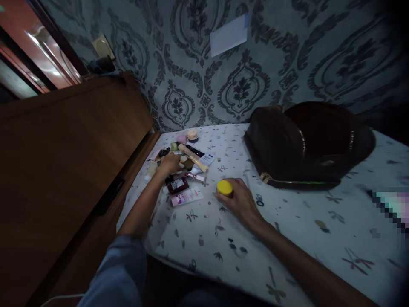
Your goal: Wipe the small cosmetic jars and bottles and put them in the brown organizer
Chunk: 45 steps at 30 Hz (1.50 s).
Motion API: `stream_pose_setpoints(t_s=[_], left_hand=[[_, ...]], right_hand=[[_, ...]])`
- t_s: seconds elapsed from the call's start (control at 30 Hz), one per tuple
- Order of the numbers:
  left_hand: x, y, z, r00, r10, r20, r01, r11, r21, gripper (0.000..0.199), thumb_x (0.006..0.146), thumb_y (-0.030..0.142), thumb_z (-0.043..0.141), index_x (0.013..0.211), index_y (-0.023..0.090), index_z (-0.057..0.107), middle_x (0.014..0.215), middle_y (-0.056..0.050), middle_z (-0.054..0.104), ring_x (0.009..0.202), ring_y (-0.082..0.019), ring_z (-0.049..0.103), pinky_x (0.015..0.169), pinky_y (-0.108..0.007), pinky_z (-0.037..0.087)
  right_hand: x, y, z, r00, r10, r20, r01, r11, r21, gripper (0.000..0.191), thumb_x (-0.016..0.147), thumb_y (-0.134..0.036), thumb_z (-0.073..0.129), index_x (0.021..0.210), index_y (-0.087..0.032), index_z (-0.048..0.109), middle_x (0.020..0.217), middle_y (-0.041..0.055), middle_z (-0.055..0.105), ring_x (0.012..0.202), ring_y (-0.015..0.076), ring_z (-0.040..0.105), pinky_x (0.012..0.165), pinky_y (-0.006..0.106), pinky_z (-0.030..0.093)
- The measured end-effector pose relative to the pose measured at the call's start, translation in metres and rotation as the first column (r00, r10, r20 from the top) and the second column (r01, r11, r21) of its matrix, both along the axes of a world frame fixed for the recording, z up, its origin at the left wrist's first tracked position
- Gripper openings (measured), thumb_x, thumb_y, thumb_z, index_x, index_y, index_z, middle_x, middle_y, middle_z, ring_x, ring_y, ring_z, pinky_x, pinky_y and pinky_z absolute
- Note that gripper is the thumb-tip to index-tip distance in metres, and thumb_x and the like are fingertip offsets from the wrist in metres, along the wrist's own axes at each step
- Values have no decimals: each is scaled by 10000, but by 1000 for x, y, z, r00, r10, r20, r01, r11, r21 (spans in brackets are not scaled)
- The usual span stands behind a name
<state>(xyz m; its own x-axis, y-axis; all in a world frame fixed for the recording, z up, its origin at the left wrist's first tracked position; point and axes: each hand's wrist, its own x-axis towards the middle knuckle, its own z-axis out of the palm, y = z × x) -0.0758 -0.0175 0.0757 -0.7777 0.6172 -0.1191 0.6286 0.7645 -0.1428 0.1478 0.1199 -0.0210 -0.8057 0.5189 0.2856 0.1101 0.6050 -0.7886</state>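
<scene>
In my right hand [238, 200] is a small round container with a yellow lid [225, 188], gripped between thumb and fingers just over the patterned sheet. My left hand [171, 164] reaches into a pile of cosmetics; its fingertips are among the items, and whether they grip one cannot be made out. Around it lie a pale tube [193, 157], a dark red bottle with a label [178, 185], a pink and white tube [187, 196], a white packet [207, 159] and a cream-lidded jar [192, 135].
A large dark brown bag [277, 145] with an open zipper stands on the right, near the patterned wall. A wooden headboard or cabinet [70, 162] borders the left side. The sheet's [204, 251] near edge drops off below.
</scene>
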Motion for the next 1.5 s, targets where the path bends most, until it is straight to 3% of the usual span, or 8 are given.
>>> stream_pose_setpoints(t_s=[0.2,0.4,0.57,0.73,0.9,1.2,1.37,1.5], left_hand=[[-9,2,-3,999,14,39,-15,1000,19,422,695,365,719,1057,157,659,1207,-172,632,1082,-351,619,881,-409,479],[-8,-21,-1,998,-65,22,58,970,236,418,728,439,689,1052,181,638,1156,-95,655,1060,-277,615,842,-320,479],[2,-36,-1,993,-118,28,97,911,401,309,836,368,570,1072,177,623,1089,-59,668,981,-216,630,825,-298,480],[19,-29,-11,976,-182,119,109,881,461,560,775,441,671,1262,188,557,1156,-79,647,1045,-244,623,849,-313,484],[41,-14,-13,972,-213,101,164,919,358,706,741,478,708,1368,273,456,1139,-77,603,1046,-290,613,843,-351,475],[66,16,-15,876,-481,42,463,861,212,630,804,374,672,1389,297,449,1193,-84,551,1041,-278,613,865,-344,475],[61,32,-14,814,-554,172,513,826,235,686,777,383,699,1396,251,433,1190,-90,590,1086,-283,588,918,-362,452],[46,44,0,727,-601,333,533,799,279,496,780,323,683,1251,237,554,1124,-34,649,1035,-223,602,890,-292,454]], right_hand=[[-2,2,-12,995,23,-97,-34,993,-112,513,757,-359,650,1230,-193,539,1191,116,527,975,248,606,844,389,522],[0,-1,-5,973,-36,-226,51,997,61,530,796,-347,631,1280,-186,485,1202,129,535,1135,295,533,958,462,469],[4,-10,6,924,96,-370,-2,970,245,311,868,-282,567,1169,-206,544,1133,109,587,1076,272,551,927,454,480],[4,-15,6,931,169,-322,-82,960,268,267,848,-221,577,1115,-220,571,1107,101,609,1059,278,551,908,462,489],[2,-12,3,926,191,-325,-107,960,259,256,848,-205,572,1104,-206,579,1114,104,612,1068,270,546,918,461,487],[-1,-4,-4,932,97,-350,-45,987,154,322,805,-210,590,1127,-212,583,1210,114,568,1149,282,527,987,482,445],[-3,5,-9,974,2,-226,-10,999,-35,487,771,-364,660,1210,-186,550,1184,121,589,1109,281,563,939,445,472],[-3,5,-8,992,55,-115,-68,991,-113,522,750,-360,670,1223,-178,549,1155,112,625,1041,259,590,870,393,490]])
